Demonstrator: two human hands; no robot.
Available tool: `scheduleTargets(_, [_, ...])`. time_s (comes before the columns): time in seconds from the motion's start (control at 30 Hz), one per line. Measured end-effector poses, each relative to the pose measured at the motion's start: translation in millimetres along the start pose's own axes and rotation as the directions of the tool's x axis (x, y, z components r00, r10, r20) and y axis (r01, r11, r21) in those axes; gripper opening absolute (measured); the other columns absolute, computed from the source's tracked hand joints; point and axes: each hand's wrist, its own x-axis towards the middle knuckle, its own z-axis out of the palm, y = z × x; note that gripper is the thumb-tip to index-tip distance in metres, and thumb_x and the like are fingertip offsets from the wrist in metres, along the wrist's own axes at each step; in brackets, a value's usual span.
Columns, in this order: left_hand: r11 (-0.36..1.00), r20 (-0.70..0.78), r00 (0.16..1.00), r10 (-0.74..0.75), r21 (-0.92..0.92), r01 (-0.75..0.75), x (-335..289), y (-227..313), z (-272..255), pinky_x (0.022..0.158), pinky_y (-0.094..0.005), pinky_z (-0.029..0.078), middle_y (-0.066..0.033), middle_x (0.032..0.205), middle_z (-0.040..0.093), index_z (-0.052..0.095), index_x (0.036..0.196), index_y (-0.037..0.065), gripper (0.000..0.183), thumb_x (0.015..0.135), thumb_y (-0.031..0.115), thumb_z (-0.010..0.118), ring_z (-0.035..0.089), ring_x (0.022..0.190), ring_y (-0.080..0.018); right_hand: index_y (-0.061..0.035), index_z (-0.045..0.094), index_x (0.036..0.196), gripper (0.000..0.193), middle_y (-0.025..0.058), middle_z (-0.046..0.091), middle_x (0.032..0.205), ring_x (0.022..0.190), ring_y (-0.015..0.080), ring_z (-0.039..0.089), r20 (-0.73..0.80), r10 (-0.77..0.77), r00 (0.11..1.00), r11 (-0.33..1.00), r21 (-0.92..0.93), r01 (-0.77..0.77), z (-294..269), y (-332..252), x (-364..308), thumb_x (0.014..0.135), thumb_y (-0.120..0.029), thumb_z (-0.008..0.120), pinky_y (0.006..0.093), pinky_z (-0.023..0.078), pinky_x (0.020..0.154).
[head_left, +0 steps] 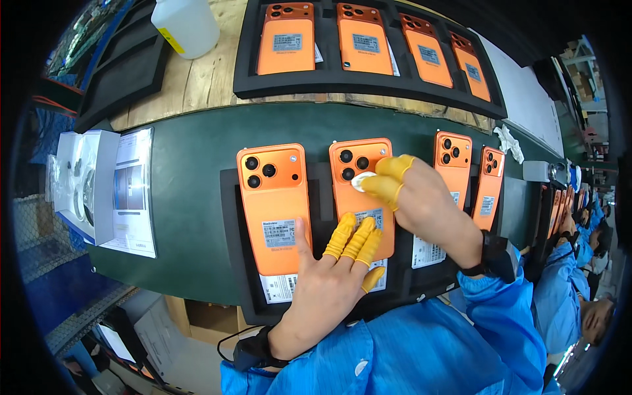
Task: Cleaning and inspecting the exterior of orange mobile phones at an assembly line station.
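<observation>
While the slick-looking second phone (pixel 343 207) from left, on the black tray (pixel 231 217), is seemingly steadied by the spread left hand (pixel 326 280), a white pad (pixel 359 181) is pinched by the right hand (pixel 424 197); phone edges are best gripped.

Left hand (pixel 322 280) palm down, splayed, right hand (pixel 424 199) curled, pinching.
</observation>
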Motion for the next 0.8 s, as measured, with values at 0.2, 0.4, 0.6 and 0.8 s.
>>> scheduleTargets(0.2, [1.0,0.01,1.0,-0.016,-0.01,0.016,-2,1,-1,0.104,-0.0705,0.008,-0.0055,0.119,0.062,0.059,0.118,0.008,0.049,0.077,0.034,0.07,0.054,0.118,-0.021,-0.0075,0.064,0.103,0.04,0.0099,0.06,0.09,0.08,0.0268,0.058,-0.033,0.169,0.985,0.971,-0.168,-0.172,-30,22,-12,0.066,0.006,0.063,0.0347,0.049,0.069])
scheduleTargets(0.4, [1.0,0.019,1.0,-0.015,0.001,0.015,-3,2,-1,0.104,-0.0697,0.007,-0.005,0.116,0.063,0.06,0.118,0.009,0.049,0.078,0.035,0.069,0.055,0.117,-0.0201,-0.0027,0.064,0.105,0.038,0.013,0.056,0.086,0.075,0.0281,0.057,-0.097,0.08,0.992,0.994,-0.067,-0.087,20,-2,30,0.067,0.001,0.062,0.0358,0.049,0.068])
scheduleTargets(0.6, [0.999,0.06,0.998,-0.027,-0.021,0.028,-3,2,-1,0.105,-0.0694,0.006,-0.005,0.116,0.063,0.06,0.118,0.008,0.048,0.079,0.035,0.068,0.055,0.117,-0.0201,0.005,0.059,0.081,0.023,0.0148,0.052,0.074,0.066,0.0336,0.056,-0.3,0.287,0.91,0.937,-0.107,-0.331,23,6,18,0.058,0.011,0.062,0.0385,0.048,0.058])
scheduleTargets(0.8, [0.999,0.016,1.0,-0.019,-0.045,0.02,-5,0,-1,0.104,-0.0699,0.006,-0.0057,0.119,0.061,0.058,0.118,0.006,0.049,0.078,0.033,0.07,0.054,0.117,-0.0225,0.0,0.061,0.091,0.02,0.0148,0.058,0.081,0.07,0.0337,0.057,-0.328,0.417,0.848,0.875,-0.105,-0.472,21,-9,15,0.073,0.008,0.063,0.0396,0.045,0.058])
